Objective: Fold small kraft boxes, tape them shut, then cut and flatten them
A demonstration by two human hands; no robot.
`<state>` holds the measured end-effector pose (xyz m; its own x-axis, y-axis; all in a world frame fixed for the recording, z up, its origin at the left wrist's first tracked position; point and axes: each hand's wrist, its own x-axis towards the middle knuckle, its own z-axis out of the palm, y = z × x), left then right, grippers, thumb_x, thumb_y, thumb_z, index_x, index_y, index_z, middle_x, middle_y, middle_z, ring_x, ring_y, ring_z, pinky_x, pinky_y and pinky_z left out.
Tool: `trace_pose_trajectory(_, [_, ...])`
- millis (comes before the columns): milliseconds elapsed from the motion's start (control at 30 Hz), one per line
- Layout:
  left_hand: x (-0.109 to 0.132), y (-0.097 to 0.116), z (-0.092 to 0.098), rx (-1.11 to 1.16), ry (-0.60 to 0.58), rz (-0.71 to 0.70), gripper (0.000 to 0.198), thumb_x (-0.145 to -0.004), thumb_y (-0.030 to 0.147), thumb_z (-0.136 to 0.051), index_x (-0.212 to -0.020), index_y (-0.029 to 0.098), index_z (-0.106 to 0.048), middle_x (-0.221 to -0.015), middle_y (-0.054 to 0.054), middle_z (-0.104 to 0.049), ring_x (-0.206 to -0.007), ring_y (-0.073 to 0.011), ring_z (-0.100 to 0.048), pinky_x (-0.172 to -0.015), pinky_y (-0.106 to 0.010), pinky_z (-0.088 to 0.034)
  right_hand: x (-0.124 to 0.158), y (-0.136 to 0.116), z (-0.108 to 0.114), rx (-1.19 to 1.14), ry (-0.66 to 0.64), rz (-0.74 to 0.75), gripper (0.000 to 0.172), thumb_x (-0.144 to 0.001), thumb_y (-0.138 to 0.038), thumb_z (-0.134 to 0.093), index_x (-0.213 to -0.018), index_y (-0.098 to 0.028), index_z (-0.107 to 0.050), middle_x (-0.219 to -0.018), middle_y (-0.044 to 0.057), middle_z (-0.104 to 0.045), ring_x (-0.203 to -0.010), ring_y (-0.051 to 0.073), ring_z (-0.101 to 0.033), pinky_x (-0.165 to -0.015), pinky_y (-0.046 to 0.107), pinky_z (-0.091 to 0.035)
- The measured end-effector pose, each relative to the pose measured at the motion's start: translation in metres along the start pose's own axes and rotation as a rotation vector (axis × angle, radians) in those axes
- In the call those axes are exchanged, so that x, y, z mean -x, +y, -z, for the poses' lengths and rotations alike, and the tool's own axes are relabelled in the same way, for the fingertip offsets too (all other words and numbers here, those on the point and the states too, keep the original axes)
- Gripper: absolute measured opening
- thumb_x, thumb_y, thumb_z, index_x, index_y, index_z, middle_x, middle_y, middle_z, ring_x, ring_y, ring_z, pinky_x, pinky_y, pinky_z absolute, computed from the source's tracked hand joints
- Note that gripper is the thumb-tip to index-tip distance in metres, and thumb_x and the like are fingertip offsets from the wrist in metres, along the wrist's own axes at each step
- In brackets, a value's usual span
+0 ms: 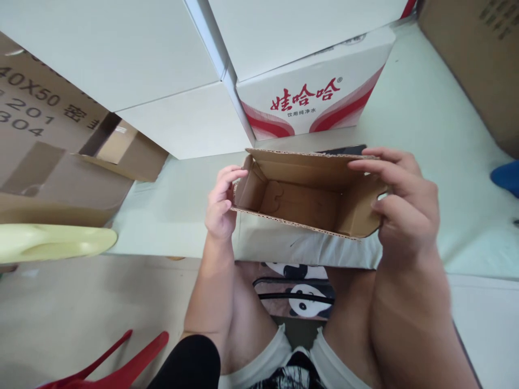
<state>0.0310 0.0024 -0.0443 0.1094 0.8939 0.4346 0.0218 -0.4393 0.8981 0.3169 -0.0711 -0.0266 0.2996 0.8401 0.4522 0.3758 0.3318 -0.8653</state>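
Note:
An open brown cardboard box (308,208) is held up over the pale green table surface, its opening facing me and its inside bare. My left hand (223,201) grips the box's left end, thumb low and fingers along the upper edge. At the right end, my right hand (401,197) holds the box, with its thumb by a small hole in the end wall and its fingers over the top edge. Part of a dark outer face shows behind the top edge.
Behind the box stands a white and red carton (308,105) beside large white boxes (178,121). Brown cartons (52,140) are at the left, another (478,65) at the upper right. A blue object (506,178) lies at the right edge.

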Motion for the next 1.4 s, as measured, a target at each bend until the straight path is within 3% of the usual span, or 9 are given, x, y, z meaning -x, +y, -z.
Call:
trace_pose_trajectory(167, [0.001,-0.002,-0.001,0.016,-0.220,0.098,0.064,-0.080,0.074,-0.052,-0.099,0.021,-0.083,-0.110,-0.015,-0.078,-0.134,-0.0404,-0.055,-0.122,-0.057,-0.036,-0.009,0.021,-0.005,-0.237,-0.016,0.010,0.037,-0.081,-0.019,-0.049,-0.099,-0.029,-0.079,-0.117,0.003,-0.077,-0.128,0.029,-0.063,-0.114,0.053,-0.046])
trace_pose_trajectory(333, [-0.001,-0.004,-0.002,-0.041,-0.251,0.113,0.067,-0.085,0.076,-0.046,-0.096,0.022,-0.084,-0.111,-0.015,-0.080,-0.136,-0.0395,-0.053,-0.124,-0.059,-0.032,-0.024,0.018,-0.012,-0.212,-0.065,-0.122,0.034,-0.089,-0.024,-0.049,-0.094,-0.025,-0.082,-0.117,0.005,-0.078,-0.127,0.026,-0.064,-0.117,0.051,-0.043])
trace_pose_trajectory(467, [-0.002,-0.003,0.000,-0.026,-0.315,0.118,0.065,-0.081,0.075,-0.052,-0.100,0.022,-0.085,-0.121,-0.015,-0.078,-0.139,-0.0403,-0.051,-0.126,-0.059,-0.028,-0.025,0.023,-0.024,-0.143,-0.107,-0.108,0.030,-0.087,-0.024,-0.054,-0.100,-0.028,-0.081,-0.128,0.006,-0.071,-0.132,0.026,-0.061,-0.119,0.050,-0.041])
trace_pose_trajectory(600, [-0.003,-0.011,-0.004,0.022,-0.243,0.128,0.059,-0.087,0.071,-0.054,-0.107,0.023,-0.083,-0.134,-0.013,-0.074,-0.140,-0.0359,-0.054,-0.126,-0.055,-0.030,-0.013,0.041,-0.034,-0.187,-0.065,0.014,0.022,-0.084,-0.024,-0.069,-0.106,-0.029,-0.071,-0.139,0.006,-0.063,-0.137,0.025,-0.056,-0.117,0.046,-0.045])
trace_pose_trajectory(767, [-0.003,-0.027,-0.017,-0.005,0.011,0.106,0.039,-0.085,0.057,-0.076,-0.104,0.023,-0.076,-0.119,-0.011,-0.078,-0.125,-0.0279,-0.067,-0.113,-0.044,-0.048,0.004,0.055,-0.039,-0.530,0.047,-0.083,0.050,-0.082,-0.032,-0.073,-0.123,-0.036,-0.046,-0.130,0.002,-0.066,-0.113,0.021,-0.068,-0.095,0.042,-0.059])
trace_pose_trajectory(900, [-0.004,-0.037,-0.020,0.019,0.029,0.120,0.052,-0.078,0.054,-0.086,-0.117,0.026,-0.066,-0.129,-0.010,-0.072,-0.127,-0.0272,-0.066,-0.109,-0.040,-0.053,0.015,0.054,-0.037,-0.530,0.021,-0.141,0.054,-0.082,-0.052,-0.067,-0.132,-0.035,-0.054,-0.134,0.006,-0.065,-0.122,0.029,-0.065,-0.106,0.050,-0.055])
trace_pose_trajectory(1000, [-0.007,-0.044,-0.019,-0.011,0.081,0.059,0.064,-0.075,0.056,-0.088,-0.126,0.031,-0.059,-0.142,-0.009,-0.063,-0.134,-0.0282,-0.061,-0.115,-0.043,-0.049,0.021,0.051,-0.036,-0.385,0.052,-0.064,0.048,-0.079,-0.049,-0.071,-0.123,-0.031,-0.063,-0.138,0.006,-0.064,-0.133,0.033,-0.058,-0.118,0.055,-0.044])
trace_pose_trajectory(1100, [-0.008,-0.048,-0.018,-0.038,0.091,0.051,0.073,-0.073,0.062,-0.086,-0.134,0.035,-0.056,-0.154,-0.008,-0.053,-0.138,-0.0303,-0.058,-0.117,-0.046,-0.047,0.023,0.047,-0.036,-0.328,0.124,-0.022,0.022,-0.082,-0.043,-0.067,-0.097,-0.027,-0.069,-0.132,0.006,-0.068,-0.137,0.034,-0.056,-0.121,0.059,-0.038])
trace_pose_trajectory(1400, [-0.008,-0.027,-0.023,-0.021,0.033,0.269,0.045,-0.076,0.065,-0.081,-0.095,0.025,-0.081,-0.149,-0.011,-0.063,-0.145,-0.0359,-0.053,-0.123,-0.055,-0.038,0.021,0.042,-0.038,-0.184,0.159,-0.169,0.016,-0.085,-0.032,-0.061,-0.073,-0.022,-0.067,-0.148,0.006,-0.061,-0.141,0.034,-0.054,-0.124,0.062,-0.033])
